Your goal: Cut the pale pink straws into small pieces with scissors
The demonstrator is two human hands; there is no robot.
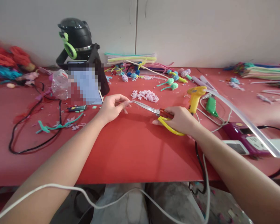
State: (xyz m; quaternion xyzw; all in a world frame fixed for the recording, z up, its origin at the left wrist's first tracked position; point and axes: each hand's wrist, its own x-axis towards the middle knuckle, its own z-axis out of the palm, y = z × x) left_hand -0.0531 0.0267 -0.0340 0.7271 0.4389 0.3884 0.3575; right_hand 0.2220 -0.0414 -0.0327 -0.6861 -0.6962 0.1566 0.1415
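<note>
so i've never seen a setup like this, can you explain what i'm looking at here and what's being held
There's no machine at work here: these are a person's own two bare hands. The single picture comes from a camera worn on that person's head, looking forward and down, so both arms reach in from the bottom.

The right hand holds scissors with yellow and red handles. The left hand pinches a small pale piece close to the scissor tips; it's too small to make out well.

On the red table, a pile of short pale pink bits lies just beyond the scissors. A yellow glue gun is by the right hand, a black flask stands at the back left, and bundled colourful fuzzy sticks lie along the wall.
</note>
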